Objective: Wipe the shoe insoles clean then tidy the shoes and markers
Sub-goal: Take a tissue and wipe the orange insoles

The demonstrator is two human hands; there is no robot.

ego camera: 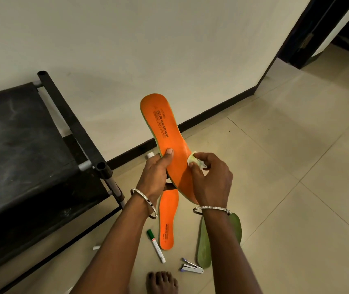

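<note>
Your left grip (155, 175) holds the orange insole (165, 128) up, thumb on its face, steadying it so your right grip (211, 181), pinching a small wipe (196, 161), can rub its right edge. A marker (156, 246) lies on the floor near you.

Orange insole (169, 141), gripped by the left hand (156, 172): matt, fine-textured top, black print, a thin green foam-like edge. The wipe (196, 161) pinched in the right hand (211, 179) looks soft, pale and crumpled; cloth or tissue, hard to say. Down on the floor (296, 145), glossy beige tiles throw back the light. A second insole (168, 217) shows the same matt orange face, and a green insole (204, 247) lies dull and smooth. The marker (156, 246) is shiny white plastic with a green cap, the stapler (191, 268) bright metal. The bangles (146, 202) glint, metallic. The rack (21, 145) has a black, scuffed, cloth-like shelf.
</note>
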